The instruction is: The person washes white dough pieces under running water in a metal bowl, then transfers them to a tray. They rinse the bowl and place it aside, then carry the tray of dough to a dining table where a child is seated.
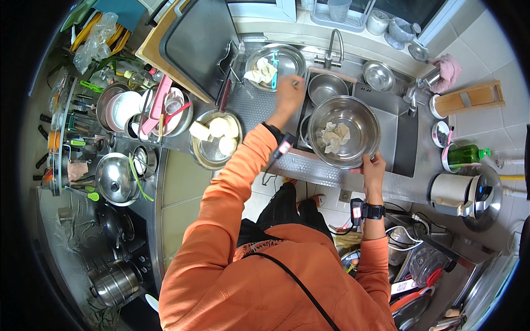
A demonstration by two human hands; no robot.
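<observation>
My right hand grips the near right rim of a large stainless steel bowl, which sits over the sink's front edge. Inside it lies a crumpled off-white piece, perhaps cloth or paper. My left hand, fingers curled, is over the near right rim of a second steel bowl; whether it holds anything is unclear. That bowl contains a blue peeler and another crumpled off-white piece. Left of my left forearm, a third steel bowl carries several pale peeled chunks.
Behind the large bowl is a steel pot in the sink, below a faucet. A brown-handled knife rests near upright cutting boards. Stacked dishes crowd the left corner. A green soap bottle stands right.
</observation>
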